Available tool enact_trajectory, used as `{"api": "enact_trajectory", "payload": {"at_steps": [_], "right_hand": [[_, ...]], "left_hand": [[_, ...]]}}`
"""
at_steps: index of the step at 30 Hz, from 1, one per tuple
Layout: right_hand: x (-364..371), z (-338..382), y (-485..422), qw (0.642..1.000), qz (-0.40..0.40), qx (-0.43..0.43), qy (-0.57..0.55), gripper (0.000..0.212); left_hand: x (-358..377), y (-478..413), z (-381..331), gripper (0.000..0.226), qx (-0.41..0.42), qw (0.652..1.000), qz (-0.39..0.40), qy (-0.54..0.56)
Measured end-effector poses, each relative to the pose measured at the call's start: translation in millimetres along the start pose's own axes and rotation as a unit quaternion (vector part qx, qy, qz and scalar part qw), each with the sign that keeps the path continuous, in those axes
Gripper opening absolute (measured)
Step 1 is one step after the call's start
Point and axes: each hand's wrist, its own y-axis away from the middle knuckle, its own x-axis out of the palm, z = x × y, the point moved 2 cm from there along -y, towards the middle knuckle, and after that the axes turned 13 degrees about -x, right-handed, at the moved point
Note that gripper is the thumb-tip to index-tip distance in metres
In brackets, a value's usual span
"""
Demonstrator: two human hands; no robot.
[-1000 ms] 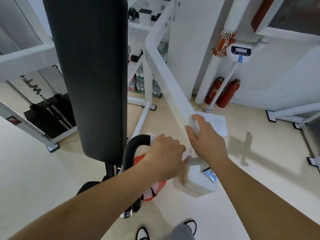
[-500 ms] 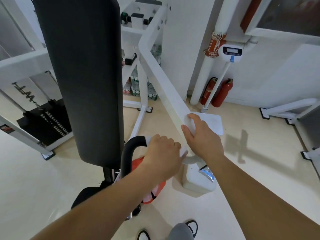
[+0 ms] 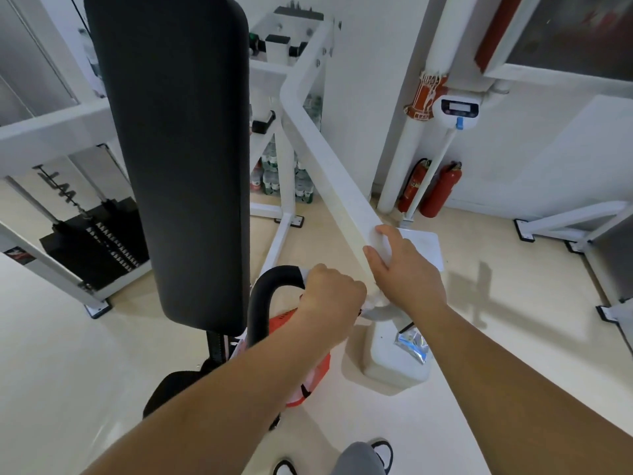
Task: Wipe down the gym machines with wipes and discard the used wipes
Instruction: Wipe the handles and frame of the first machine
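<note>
Wipe, white, is pressed by the right hand against the machine's white sloping bar. The left hand grips the curved handle just beside it. On the floor below, a white tub carries a silvery packet. Both hands hold as they did half a second before. The red label is unreadable.

Pale beige floor, white walls, 2 red fire extinguishers nr white pipe at back rt.
</note>
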Motion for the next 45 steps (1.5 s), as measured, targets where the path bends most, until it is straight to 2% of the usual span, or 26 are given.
{"api": "enact_trajectory", "payload": {"at_steps": [2, 3, 5, 7, 10, 12, 16, 19, 21, 24, 26, 28, 29, 30, 32, 33, 36, 39, 40, 42, 43, 45], "right_hand": [[0, -1, -1, 1.000, 0.001, -0.004, 0.005, 0.043], [0, -1, -1, 1.000, 0.001, -0.005, 0.006, 0.043], [-1, 0, -2, 1.000, -0.002, -0.005, 0.007, 0.043], [-1, 0, -2, 1.000, 0.003, -0.004, 0.004, 0.043], [-2, -1, -1, 1.000, 0.002, -0.008, 0.009, 0.042], [-2, -1, -2, 1.000, 0.004, -0.008, 0.013, 0.042], [-1, -1, -2, 1.000, -0.002, -0.010, 0.011, 0.042], [0, -3, -3, 1.000, -0.003, -0.009, 0.009, 0.043], [1, -4, -3, 1.000, 0.000, -0.006, 0.011, 0.043], [1, -4, -4, 1.000, 0.000, -0.002, 0.014, 0.042], [1, -4, -3, 1.000, -0.001, -0.001, 0.013, 0.042], [1, -5, -3, 1.000, -0.003, -0.005, 0.006, 0.042], [1, -5, -2, 1.000, -0.006, -0.006, 0.003, 0.042], [1, -5, -3, 1.000, -0.006, -0.008, 0.003, 0.042], [1, -5, -4, 1.000, -0.003, -0.011, 0.012, 0.043], [2, -5, -4, 1.000, -0.002, -0.009, 0.014, 0.043], [2, -5, -5, 1.000, 0.001, -0.004, 0.010, 0.043], [0, -3, -4, 1.000, -0.003, 0.003, 0.008, 0.042], [1, -2, -3, 1.000, -0.002, 0.004, 0.011, 0.042], [1, -2, -3, 1.000, -0.004, 0.003, 0.013, 0.042], [1, -3, -3, 1.000, -0.006, 0.001, 0.012, 0.042], [1, -4, -4, 1.000, -0.006, -0.004, 0.015, 0.042]], "left_hand": [[24, 25, -1, 0.031, 0.001, 0.997, -0.070, 0.031], [35, 35, 1, 0.049, 0.002, 0.993, -0.109, 0.045], [45, 48, 6, 0.081, 0.004, 0.993, -0.107, 0.042], [40, 58, 12, 0.091, 0.026, 0.995, -0.085, 0.039], [29, 60, 26, 0.076, 0.042, 0.993, -0.063, 0.088], [23, 52, 34, 0.060, 0.052, 0.990, -0.077, 0.109], [24, 24, 24, 0.041, 0.027, 0.997, -0.076, 0.014], [11, -1, 5, 0.017, 0.008, 1.000, -0.014, -0.025], [2, -21, -6, 0.010, 0.051, 0.995, 0.078, -0.048], [-9, -48, -10, 0.006, 0.141, 0.949, 0.278, -0.036], [-14, -54, -9, 0.015, 0.166, 0.921, 0.352, -0.026], [-10, -49, -9, 0.016, 0.148, 0.939, 0.311, -0.019], [-2, -41, -9, 0.016, 0.142, 0.961, 0.235, -0.034], [6, -33, -10, 0.020, 0.132, 0.984, 0.115, -0.045], [18, -14, -8, 0.032, 0.084, 0.992, -0.042, -0.083], [15, -12, -7, 0.030, 0.072, 0.993, -0.058, -0.077], [4, -28, -12, 0.007, 0.083, 0.986, 0.138, -0.044], [-13, -48, -12, 0.015, 0.162, 0.941, 0.295, -0.043], [-14, -48, -12, 0.020, 0.178, 0.929, 0.320, -0.054], [-9, -47, -13, 0.015, 0.129, 0.944, 0.302, -0.037], [-3, -41, -11, 0.012, 0.093, 0.965, 0.246, -0.002], [13, -24, -9, 0.014, 0.041, 0.997, 0.033, 0.056]]}}
